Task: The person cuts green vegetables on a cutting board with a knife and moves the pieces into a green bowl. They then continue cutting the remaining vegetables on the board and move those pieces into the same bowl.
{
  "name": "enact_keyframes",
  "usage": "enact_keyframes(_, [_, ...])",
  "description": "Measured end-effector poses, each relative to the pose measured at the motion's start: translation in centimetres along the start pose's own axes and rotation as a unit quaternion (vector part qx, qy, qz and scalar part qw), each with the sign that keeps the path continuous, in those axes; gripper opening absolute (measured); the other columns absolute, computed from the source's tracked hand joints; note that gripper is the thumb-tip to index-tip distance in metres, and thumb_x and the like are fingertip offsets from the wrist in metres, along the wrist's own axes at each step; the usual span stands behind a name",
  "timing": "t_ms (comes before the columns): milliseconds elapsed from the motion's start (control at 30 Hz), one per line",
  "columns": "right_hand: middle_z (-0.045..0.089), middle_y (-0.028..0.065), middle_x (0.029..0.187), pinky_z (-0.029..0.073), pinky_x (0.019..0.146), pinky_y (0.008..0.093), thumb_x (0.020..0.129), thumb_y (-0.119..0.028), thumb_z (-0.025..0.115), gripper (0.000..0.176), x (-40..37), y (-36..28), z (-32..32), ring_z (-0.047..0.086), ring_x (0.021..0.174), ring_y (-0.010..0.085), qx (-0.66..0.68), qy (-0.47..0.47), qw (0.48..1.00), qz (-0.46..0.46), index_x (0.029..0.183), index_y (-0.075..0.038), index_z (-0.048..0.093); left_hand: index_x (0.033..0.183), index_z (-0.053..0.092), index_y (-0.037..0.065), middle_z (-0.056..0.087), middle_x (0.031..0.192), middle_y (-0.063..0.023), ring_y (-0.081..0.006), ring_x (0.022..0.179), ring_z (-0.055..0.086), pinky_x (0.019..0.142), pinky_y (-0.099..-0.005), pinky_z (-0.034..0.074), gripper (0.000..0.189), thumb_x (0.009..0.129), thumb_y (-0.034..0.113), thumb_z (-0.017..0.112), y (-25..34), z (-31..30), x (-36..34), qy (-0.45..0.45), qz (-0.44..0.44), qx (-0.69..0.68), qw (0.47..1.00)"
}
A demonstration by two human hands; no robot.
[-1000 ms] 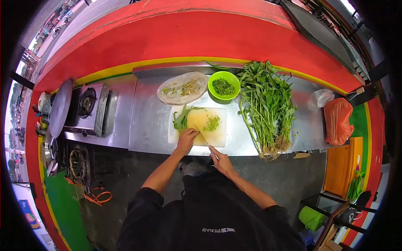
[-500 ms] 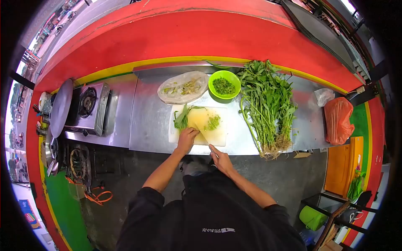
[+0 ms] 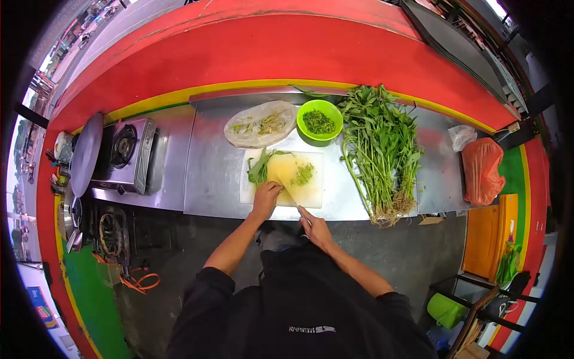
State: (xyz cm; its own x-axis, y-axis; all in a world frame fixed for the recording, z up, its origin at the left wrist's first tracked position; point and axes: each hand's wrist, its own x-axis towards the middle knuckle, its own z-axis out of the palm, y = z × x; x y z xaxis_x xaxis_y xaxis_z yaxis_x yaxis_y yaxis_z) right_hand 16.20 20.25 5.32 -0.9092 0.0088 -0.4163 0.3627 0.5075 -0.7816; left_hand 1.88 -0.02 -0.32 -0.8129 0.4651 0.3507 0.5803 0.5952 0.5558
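My right hand (image 3: 314, 227) is closed round the handle of a knife (image 3: 289, 194), whose blade lies over the cutting board (image 3: 250, 192). On the board, my left hand (image 3: 266, 198) has its fingers bent together on leafy greens (image 3: 258, 170), close to the blade. The leaves spread out past the fingers to the upper left; the stems under the fingertips are mostly hidden. Chopped green pieces (image 3: 304, 174) lie to the right of the blade. Behind the board stands a lime-green bowl (image 3: 321, 137) holding chopped greens (image 3: 318, 122).
A clear plastic bag (image 3: 244, 139) with stem scraps lies behind the board. Large rooted greens (image 3: 382, 149) cover the steel counter (image 3: 209, 179) on the right. Farther right sits an orange-red bag (image 3: 482, 170). To the left are a gas stove (image 3: 127, 152) and a large pan lid (image 3: 87, 154).
The view has shifted very slightly. Both hands, the knife and the greens keep nearly the same places on the board.
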Motion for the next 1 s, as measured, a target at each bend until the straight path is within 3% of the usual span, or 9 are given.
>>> enact_keyframes(167, [0.069, 0.0338, 0.104, 0.054, 0.083, 0.0497, 0.106, -0.026, 0.058, 0.047, 0.2, 1.7, 1.1, 0.070, 0.099, 0.0488, 0.054, 0.054, 0.992, -0.102, 0.152, -0.021, 0.054, 0.103, 0.079, 0.007, 0.071, 0.098, -0.0072, -0.0300, 0.095, 0.066, 0.086, -0.0429, 0.050, 0.016, 0.089, 0.009, 0.071, -0.6, 0.1, -0.6, -0.007, -0.002, 0.003, 1.000])
enact_keyframes(233, [0.068, 0.0253, 0.130, 0.053, 0.101, 0.0442, 0.105, -0.021, 0.061, 0.045, -0.4, 1.3, 0.7, 0.064, 0.124, 0.0430, 0.045, 0.047, 0.994, -0.084, 0.150, -0.014, 0.057, 0.103, 0.079, 0.007, 0.071, 0.098, -0.0070, -0.0299, 0.095, 0.066, 0.087, -0.0427, 0.050, 0.016, 0.089, 0.009, 0.070, -0.5, -0.1, -0.5, -0.008, 0.001, 0.002, 1.000])
enact_keyframes(333, [0.069, 0.0251, 0.128, 0.054, 0.099, 0.0454, 0.105, -0.021, 0.061, 0.045, -0.2, 1.1, 0.5, 0.065, 0.120, 0.0450, 0.015, 0.015, 0.999, -0.026, 0.150, -0.014, 0.057, 0.103, 0.078, 0.008, 0.072, 0.100, -0.0059, -0.0294, 0.096, 0.066, 0.086, -0.0427, 0.050, 0.016, 0.090, 0.009, 0.069, -0.2, -0.4, -0.2, -0.017, -0.007, -0.013, 1.000])
enact_keyframes(367, [0.068, 0.0371, 0.100, 0.054, 0.084, 0.0521, 0.106, -0.028, 0.058, 0.046, -0.1, 1.9, 1.1, 0.067, 0.100, 0.0523, 0.022, 0.067, 0.991, -0.110, 0.152, -0.021, 0.055, 0.101, 0.078, 0.007, 0.072, 0.097, -0.0081, -0.0303, 0.094, 0.067, 0.085, -0.0426, 0.051, 0.015, 0.089, 0.007, 0.070, -0.1, -0.6, -0.1, -0.013, -0.002, -0.014, 1.000])
enact_keyframes(667, [0.069, 0.0346, 0.108, 0.054, 0.088, 0.0507, 0.106, -0.025, 0.059, 0.045, 0.1, 1.0, 0.8, 0.068, 0.105, 0.0506, 0.024, 0.040, 0.996, -0.080, 0.150, -0.018, 0.057, 0.101, 0.077, 0.007, 0.071, 0.096, -0.0063, -0.0283, 0.095, 0.067, 0.085, -0.0433, 0.050, 0.013, 0.090, 0.011, 0.070, -0.7, 0.1, -0.3, -0.016, -0.006, -0.010, 1.000])
enact_keyframes(767, [0.070, 0.0328, 0.108, 0.054, 0.088, 0.0513, 0.106, -0.024, 0.059, 0.045, 0.1, 2.5, 1.7, 0.068, 0.102, 0.0509, 0.015, 0.100, 0.982, -0.163, 0.150, -0.018, 0.056, 0.100, 0.077, 0.006, 0.072, 0.096, -0.0073, -0.0285, 0.094, 0.067, 0.083, -0.0434, 0.051, 0.013, 0.089, 0.011, 0.071, -0.3, -0.3, -0.2, -0.005, 0.001, -0.010, 1.000])
enact_keyframes(800, [0.070, 0.0328, 0.108, 0.054, 0.088, 0.0513, 0.106, -0.024, 0.059, 0.045, 0.0, 2.0, 1.2, 0.068, 0.102, 0.0509, 0.015, 0.099, 0.982, -0.162, 0.150, -0.018, 0.056, 0.100, 0.077, 0.006, 0.072, 0.096, -0.0074, -0.0286, 0.094, 0.067, 0.083, -0.0435, 0.051, 0.013, 0.089, 0.011, 0.071, -0.2, -0.4, -0.2, -0.004, 0.005, -0.009, 1.000])
enact_keyframes(867, [0.069, 0.0270, 0.126, 0.055, 0.095, 0.0466, 0.105, -0.024, 0.062, 0.043, -0.4, -0.2, -0.1, 0.065, 0.117, 0.0471, 0.017, 0.000, 1.000, -0.012, 0.147, -0.014, 0.059, 0.095, 0.077, 0.004, 0.071, 0.092, -0.0089, -0.0305, 0.090, 0.067, 0.081, -0.0431, 0.050, 0.010, 0.087, 0.008, 0.073, -0.1, -0.5, -0.1, 0.009, 0.012, -0.014, 1.000])
enact_keyframes(1000, [0.068, 0.0278, 0.125, 0.055, 0.095, 0.0472, 0.105, -0.024, 0.062, 0.044, 0.6, 0.8, 0.8, 0.065, 0.116, 0.0467, 0.011, 0.030, 0.998, -0.056, 0.148, -0.014, 0.059, 0.102, 0.077, 0.008, 0.069, 0.096, -0.0046, -0.0266, 0.097, 0.066, 0.087, -0.0420, 0.049, 0.015, 0.089, 0.013, 0.070, 0.0, -0.7, -0.3, -0.008, 0.004, 0.021, 1.000])
